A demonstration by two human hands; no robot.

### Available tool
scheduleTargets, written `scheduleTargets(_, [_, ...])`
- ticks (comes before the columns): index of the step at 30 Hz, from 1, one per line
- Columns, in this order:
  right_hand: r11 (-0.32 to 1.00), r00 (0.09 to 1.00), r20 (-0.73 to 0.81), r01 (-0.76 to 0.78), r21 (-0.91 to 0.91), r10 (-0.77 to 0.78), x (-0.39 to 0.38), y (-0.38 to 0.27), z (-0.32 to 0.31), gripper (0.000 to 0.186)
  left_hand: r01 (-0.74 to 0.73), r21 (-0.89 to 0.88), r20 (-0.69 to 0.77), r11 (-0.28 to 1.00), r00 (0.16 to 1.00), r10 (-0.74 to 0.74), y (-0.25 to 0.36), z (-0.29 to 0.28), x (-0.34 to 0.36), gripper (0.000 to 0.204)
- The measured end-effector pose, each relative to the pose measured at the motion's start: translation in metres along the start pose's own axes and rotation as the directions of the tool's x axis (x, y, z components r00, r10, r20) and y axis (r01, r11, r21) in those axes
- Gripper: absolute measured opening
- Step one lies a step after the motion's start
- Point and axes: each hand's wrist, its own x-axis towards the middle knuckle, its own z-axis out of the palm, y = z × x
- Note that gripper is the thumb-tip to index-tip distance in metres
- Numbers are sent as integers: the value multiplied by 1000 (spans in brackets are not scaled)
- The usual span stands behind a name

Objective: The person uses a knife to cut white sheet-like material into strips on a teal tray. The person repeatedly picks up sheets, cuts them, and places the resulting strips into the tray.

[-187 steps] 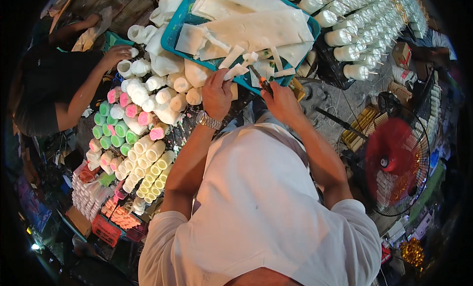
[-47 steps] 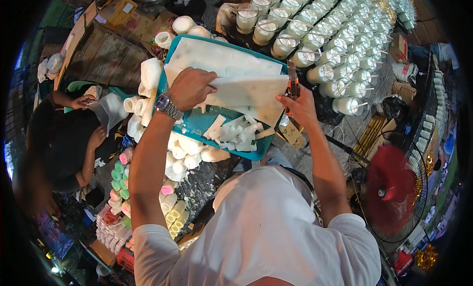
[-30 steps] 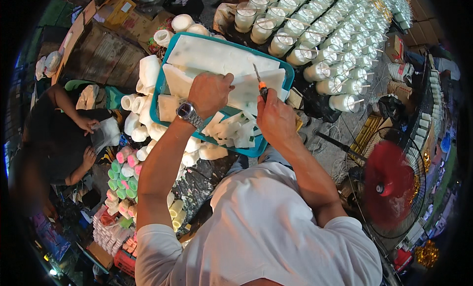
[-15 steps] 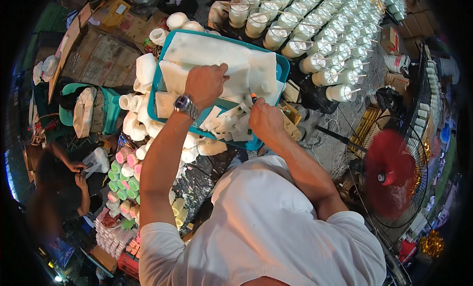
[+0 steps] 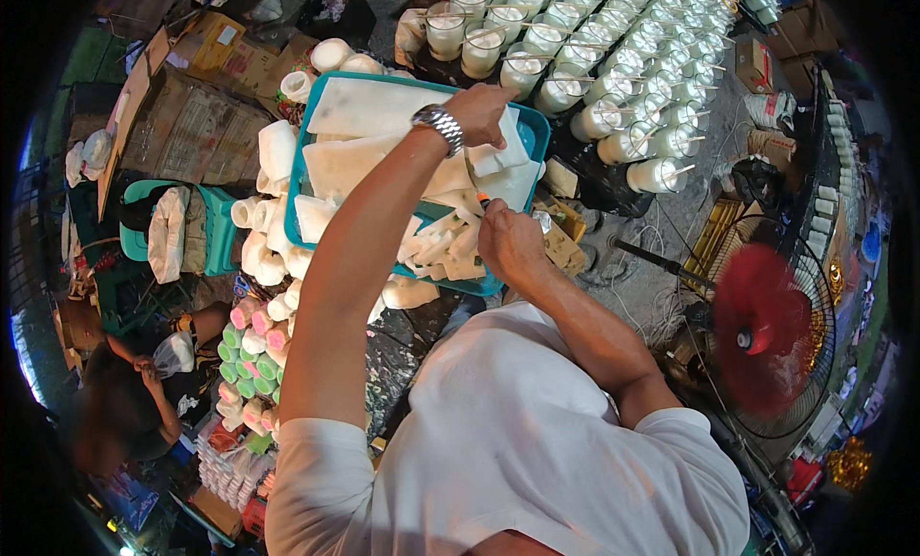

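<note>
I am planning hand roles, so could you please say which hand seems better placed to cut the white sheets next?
Probably right: the right hand has its grip on a knife, blade toward the sheets, while the left hand is over the far side of the tray, no tool visible.

Not making out any readable text here, tbh: a small white rectangular label (image 5: 227,35) is sitting near the right edge of a yellowish-brown cardboard box (image 5: 200,44), but it's looking too tiny.

Red fan (image 5: 760,331), teal chair (image 5: 219,232); white jars (image 5: 601,117)
</note>
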Motion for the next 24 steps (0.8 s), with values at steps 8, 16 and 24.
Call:
scheduleTargets(8, [989,1000,-20,-20,149,23,-16,20,-2,17,41,228,259,973,961,-101,5,-14,12,84])
scheduleTargets(16, [549,946,109,-268,792,304,-22,48,-26,25,-156,179,261,971,959,106,6,-30,2,59])
scheduleTargets(24, [839,959,-241,8,544,147,-22,43,-35,17,114,-123,-604,986,779,-166,77,32,-121,25])
